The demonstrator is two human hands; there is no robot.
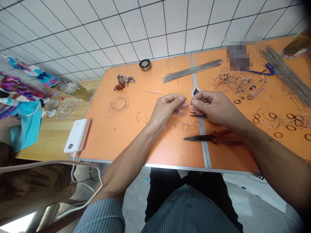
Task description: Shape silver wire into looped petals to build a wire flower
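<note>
Over the orange table, my left hand (167, 108) pinches a thin copper-coloured wire (183, 105) between thumb and fingers. Close by on its right, my right hand (207, 105) grips the same wire with closed fingertips. A scalloped wire piece (186, 124) with several loops lies below both hands. Beneath my right hand, dark plier tips (194, 114) show, their handles mostly hidden. Red-handled long-nose pliers (200, 138) lie nearer the table's front edge, the handle ends under my right forearm. A flower-like wire ring (119, 104) rests flat to the left.
A wire bundle (191, 70), keys (124, 81) and a tape roll (145, 65) lie towards the back. Tangled wires (240, 84) and dark rings (278, 135) spread at right. A white power bank (77, 135) with a cable sits left, near another person's hand (9, 124).
</note>
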